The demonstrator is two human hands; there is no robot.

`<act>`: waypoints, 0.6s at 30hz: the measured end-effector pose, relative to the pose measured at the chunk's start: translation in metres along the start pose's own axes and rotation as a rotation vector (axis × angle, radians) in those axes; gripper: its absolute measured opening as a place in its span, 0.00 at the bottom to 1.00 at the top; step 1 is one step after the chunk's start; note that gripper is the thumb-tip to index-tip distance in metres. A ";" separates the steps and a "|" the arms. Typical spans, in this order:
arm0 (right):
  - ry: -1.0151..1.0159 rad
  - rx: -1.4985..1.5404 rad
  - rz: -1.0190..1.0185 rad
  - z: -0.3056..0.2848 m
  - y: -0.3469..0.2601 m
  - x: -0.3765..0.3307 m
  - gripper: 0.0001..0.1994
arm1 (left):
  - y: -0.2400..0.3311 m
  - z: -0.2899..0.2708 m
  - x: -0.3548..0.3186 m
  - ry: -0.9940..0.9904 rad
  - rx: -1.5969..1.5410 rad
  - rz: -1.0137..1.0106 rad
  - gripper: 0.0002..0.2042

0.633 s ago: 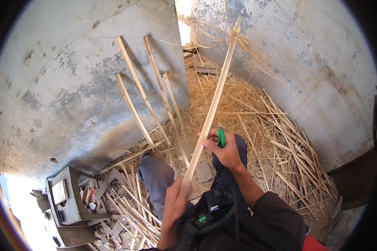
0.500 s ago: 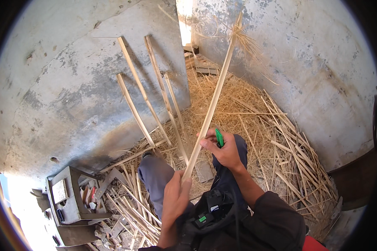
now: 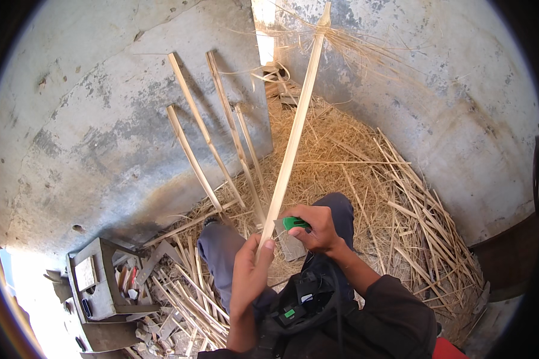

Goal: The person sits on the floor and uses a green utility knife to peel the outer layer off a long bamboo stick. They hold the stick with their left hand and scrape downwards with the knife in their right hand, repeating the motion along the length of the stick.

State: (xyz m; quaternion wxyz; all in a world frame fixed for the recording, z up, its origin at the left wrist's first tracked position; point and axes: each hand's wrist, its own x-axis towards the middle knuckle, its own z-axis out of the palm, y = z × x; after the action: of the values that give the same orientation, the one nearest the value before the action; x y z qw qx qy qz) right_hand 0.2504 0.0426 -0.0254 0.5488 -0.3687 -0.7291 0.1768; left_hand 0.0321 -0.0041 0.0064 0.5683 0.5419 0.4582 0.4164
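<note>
Head view, looking down at a seated person's lap in a corner between two grey concrete walls (image 3: 102,131).

Left hand (image 3: 250,272): closed around the lower end of a long pale wooden strip (image 3: 293,137), thumb pressed against its side. The strip rises from the hand up and slightly to the right, tilted away from the person, its top end reaching the upper edge of the picture; thin loose fibres hang off that top end.

Right hand (image 3: 318,227): fingers curled shut on a knife with a green handle (image 3: 294,224). The handle pokes out to the left of the fist, and the blade meets the strip just above the left hand. Blade edge is too small to make out in detail.

Both hands sit just above the knees, near each other, on either side of the strip.

Surroundings:
- Four similar wooden strips (image 3: 200,128) lean upright against the left wall, well apart from the held one.
- A deep pile of straw-coloured shavings (image 3: 353,155) fills the corner and spreads to the right.
- Short split sticks (image 3: 188,293) lie scattered on the floor beside the left knee.
- A small grey stool (image 3: 96,281) stands at lower left, with small tools lying in and beside it; these are too small to identify.
</note>
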 end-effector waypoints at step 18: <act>0.109 -0.324 -0.053 -0.017 -0.001 0.007 0.18 | 0.005 -0.001 -0.011 -0.002 0.258 -0.044 0.16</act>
State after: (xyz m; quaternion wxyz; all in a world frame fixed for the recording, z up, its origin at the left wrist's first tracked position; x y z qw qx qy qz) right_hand 0.2652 0.0449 -0.0146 0.5253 -0.4421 -0.7267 0.0221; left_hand 0.0291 -0.0146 0.0126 0.5034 0.6005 0.5194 0.3409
